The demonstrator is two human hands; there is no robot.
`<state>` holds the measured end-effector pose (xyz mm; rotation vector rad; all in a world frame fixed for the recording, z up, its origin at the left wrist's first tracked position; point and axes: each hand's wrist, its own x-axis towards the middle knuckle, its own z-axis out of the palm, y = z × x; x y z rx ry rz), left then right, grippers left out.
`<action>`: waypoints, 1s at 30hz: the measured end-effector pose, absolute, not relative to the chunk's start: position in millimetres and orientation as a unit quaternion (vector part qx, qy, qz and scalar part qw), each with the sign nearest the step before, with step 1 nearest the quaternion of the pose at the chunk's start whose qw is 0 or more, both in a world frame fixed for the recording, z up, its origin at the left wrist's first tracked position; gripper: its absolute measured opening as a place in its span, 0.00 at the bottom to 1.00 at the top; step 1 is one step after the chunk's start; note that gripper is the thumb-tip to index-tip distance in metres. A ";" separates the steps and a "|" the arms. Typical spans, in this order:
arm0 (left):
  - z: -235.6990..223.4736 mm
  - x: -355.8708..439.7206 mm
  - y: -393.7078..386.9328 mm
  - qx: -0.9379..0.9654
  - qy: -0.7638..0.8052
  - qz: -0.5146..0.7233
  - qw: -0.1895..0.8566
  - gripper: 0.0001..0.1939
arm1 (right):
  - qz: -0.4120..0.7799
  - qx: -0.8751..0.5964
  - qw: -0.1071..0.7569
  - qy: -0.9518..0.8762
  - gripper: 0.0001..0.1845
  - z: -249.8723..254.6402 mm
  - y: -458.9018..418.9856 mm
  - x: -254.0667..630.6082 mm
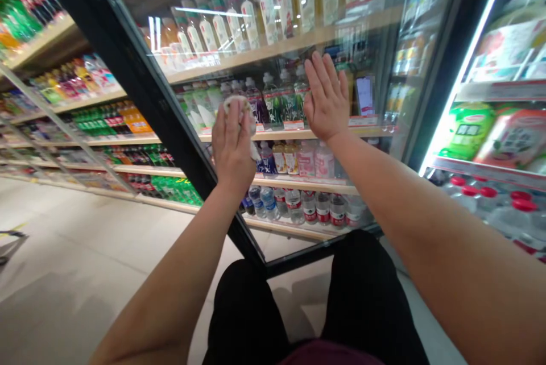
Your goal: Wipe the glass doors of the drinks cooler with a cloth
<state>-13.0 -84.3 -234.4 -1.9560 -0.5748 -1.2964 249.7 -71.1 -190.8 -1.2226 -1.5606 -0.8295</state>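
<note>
A glass door [273, 248] in a black frame stands tilted across the view in front of me. My left hand [232, 152] presses a crumpled pale cloth [251, 121] with dark spots against the glass, its fingers laid over the cloth. Farther right and a little higher, my right hand [328, 100] rests flat on the pane, fingers stretched out, holding nothing. Bottles on shelves show through the glass behind both hands.
Long shelves of drink bottles [136, 117] run along the left. At the right, a lit cooler holds packs and red-capped bottles [522, 206]. My black-trousered knees [358, 274] are close to the door's lower edge, above the pale tiled floor [106, 240].
</note>
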 end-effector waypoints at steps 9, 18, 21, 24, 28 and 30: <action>-211.4 -7.2 -80.7 -0.749 -0.238 -0.513 0.345 0.32 | -0.348 -0.489 0.491 -0.631 0.34 -191.2 -70.7 249.3; -229.7 12.8 -79.7 -0.801 -0.194 -0.433 0.366 0.26 | -0.353 -0.487 0.495 -0.627 0.35 -192.3 -67.4 249.2; -214.6 10.1 -76.2 -0.788 -0.217 -0.460 0.346 0.26 | -0.361 -0.487 0.490 -0.626 0.35 -192.8 -65.4 249.8; -216.6 13.6 -75.7 -0.780 -0.205 -0.472 0.356 0.26 | -0.364 -0.487 0.487 -0.627 0.35 -193.0 -64.9 250.0; -227.2 20.0 -76.3 -0.793 -0.175 -0.431 0.393 0.26 | -0.360 -0.490 0.482 -0.631 0.35 -192.8 -65.2 250.4; -220.2 20.2 -75.0 -0.792 -0.178 -0.433 0.391 0.27 | -0.361 -0.490 0.481 -0.631 0.34 -193.0 -64.8 250.7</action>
